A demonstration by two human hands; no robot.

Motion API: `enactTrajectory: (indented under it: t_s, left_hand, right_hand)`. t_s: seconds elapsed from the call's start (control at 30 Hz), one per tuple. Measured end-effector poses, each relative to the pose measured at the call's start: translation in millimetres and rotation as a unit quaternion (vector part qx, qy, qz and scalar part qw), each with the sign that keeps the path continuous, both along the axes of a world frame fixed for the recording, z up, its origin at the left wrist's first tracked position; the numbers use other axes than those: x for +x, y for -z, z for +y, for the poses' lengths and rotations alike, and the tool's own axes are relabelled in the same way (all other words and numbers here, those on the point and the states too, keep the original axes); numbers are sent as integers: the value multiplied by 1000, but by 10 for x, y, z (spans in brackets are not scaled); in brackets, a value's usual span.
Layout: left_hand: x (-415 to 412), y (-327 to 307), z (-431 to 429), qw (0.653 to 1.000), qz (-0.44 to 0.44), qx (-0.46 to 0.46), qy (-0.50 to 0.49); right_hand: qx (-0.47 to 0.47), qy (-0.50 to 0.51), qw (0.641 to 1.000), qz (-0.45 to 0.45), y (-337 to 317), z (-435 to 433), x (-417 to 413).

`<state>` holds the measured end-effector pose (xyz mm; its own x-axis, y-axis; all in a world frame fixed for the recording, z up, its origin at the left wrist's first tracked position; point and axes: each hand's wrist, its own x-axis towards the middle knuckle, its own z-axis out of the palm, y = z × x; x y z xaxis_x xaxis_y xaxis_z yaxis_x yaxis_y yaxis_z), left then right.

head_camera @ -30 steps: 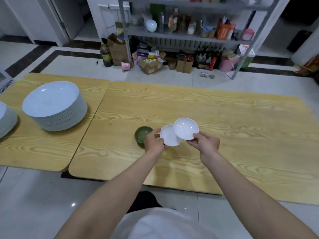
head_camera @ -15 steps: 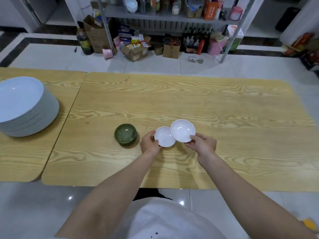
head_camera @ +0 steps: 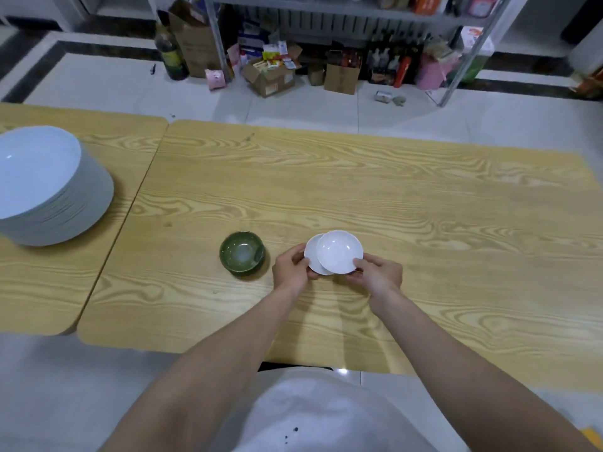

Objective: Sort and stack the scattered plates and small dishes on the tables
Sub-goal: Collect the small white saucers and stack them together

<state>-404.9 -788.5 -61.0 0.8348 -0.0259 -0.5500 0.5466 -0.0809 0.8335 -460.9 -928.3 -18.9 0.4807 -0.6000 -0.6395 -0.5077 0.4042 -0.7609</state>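
Note:
Two small white dishes meet above the near middle of the wooden table (head_camera: 391, 197). My right hand (head_camera: 378, 274) pinches the upper white dish (head_camera: 340, 252) by its near right rim. That dish lies over most of the lower white dish (head_camera: 310, 256), which my left hand (head_camera: 290, 269) holds at its left edge. A small green bowl (head_camera: 242, 253) stands on the table just left of my left hand. A tall stack of large white plates (head_camera: 42, 187) sits on the neighbouring table (head_camera: 49, 288) at the far left.
Beyond the tables a metal shelf rack (head_camera: 326, 14) stands on the tiled floor with cardboard boxes (head_camera: 269, 76), bottles and packets crowded beneath it. A narrow gap separates the two tables. My white shirt fills the bottom of the view.
The right-hand dish has slid left over the left-hand dish, so the two now overlap almost fully. The camera has tilted down and shifted right.

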Motion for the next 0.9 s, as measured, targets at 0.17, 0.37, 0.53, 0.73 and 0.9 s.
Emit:
enactTrajectory:
  t_s: [0.17,0.37,0.53,0.73,0.9]
  left_hand:
    - [4,-12,-4,1000,4,-10,-4]
    - [11,-29,-15,999,21,-23,-15]
    - [18,-46,-9,999,24,-21,-8]
    - [24,-59,-1,999,24,-22,-3]
    - [75,-111,37,999,23,21,20]
  right_hand:
    - [-20,-9,1000,14,86,55,54]
    - [-37,-25,998,38,148,108,136]
    - [-52,-49,996,56,192,116,166]
    - [-72,-64,993,72,184,115,191]
    - [-134,-138,977,89,89,43,155]
